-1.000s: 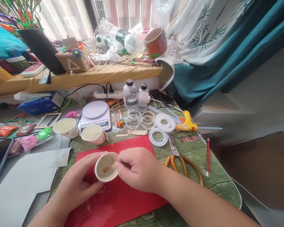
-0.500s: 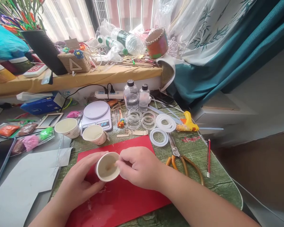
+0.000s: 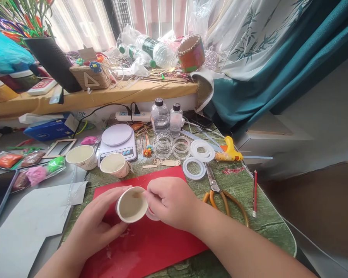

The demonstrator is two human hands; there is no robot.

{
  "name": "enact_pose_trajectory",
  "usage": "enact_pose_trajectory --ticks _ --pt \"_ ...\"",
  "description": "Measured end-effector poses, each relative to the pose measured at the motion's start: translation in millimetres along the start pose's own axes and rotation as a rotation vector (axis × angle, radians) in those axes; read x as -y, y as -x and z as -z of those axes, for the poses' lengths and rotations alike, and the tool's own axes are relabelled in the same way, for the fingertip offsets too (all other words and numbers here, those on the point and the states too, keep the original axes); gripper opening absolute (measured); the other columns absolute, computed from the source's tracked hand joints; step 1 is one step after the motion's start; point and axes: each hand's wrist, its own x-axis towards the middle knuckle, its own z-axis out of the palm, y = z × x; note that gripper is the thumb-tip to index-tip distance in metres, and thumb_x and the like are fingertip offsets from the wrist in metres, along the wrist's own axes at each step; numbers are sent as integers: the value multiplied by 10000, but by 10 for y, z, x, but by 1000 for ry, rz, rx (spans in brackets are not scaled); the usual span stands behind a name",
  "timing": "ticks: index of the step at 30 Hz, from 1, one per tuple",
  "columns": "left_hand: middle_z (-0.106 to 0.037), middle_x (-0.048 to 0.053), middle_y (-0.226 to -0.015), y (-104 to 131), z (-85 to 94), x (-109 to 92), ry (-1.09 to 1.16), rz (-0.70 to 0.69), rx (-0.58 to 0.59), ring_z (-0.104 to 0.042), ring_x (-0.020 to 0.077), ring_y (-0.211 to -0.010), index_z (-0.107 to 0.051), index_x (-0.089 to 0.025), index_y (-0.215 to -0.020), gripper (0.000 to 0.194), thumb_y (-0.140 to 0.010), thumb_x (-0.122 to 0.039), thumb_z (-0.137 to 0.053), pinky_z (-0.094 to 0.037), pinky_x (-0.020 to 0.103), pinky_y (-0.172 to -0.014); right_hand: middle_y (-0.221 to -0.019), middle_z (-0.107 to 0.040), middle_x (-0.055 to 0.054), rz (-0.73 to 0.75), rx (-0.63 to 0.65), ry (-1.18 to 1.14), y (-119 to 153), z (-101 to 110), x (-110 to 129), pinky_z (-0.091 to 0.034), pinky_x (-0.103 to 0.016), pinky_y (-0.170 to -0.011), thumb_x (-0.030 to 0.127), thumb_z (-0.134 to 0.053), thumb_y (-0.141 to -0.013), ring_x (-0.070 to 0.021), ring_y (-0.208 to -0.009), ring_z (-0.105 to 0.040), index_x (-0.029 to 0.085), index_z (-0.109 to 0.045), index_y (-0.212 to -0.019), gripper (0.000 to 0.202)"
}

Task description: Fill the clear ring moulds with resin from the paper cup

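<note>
Stirring looks to be the step in hand: the left grip curls around a paper cup, and the right grip, just beside its rim, pinches a wooden stick reaching inside. The next stroke calls for a steady cup. The right grip hides the stick's upper end and most of a pale ring beneath; the cup's contents are hard to make out.

Bright light fills a barred window above a yellow-draped ledge; at right, a curtain in 2 colours, teal and leaf-printed white, hangs beyond a green tabletop.
</note>
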Motion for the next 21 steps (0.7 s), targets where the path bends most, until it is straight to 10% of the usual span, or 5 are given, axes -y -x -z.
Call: enact_pose_trajectory --ticks 21 --pt "-815 55 -1421 23 -19 -38 4 40 -15 -816 296 -1205 -652 -354 -1478 527 -956 -350 -727 -652 390 -1042 -669 -484 47 35 11 5 9 -15 1 -295 -290 -624 195 -620 -1016 -135 -643 -445 237 -379 -692 406"
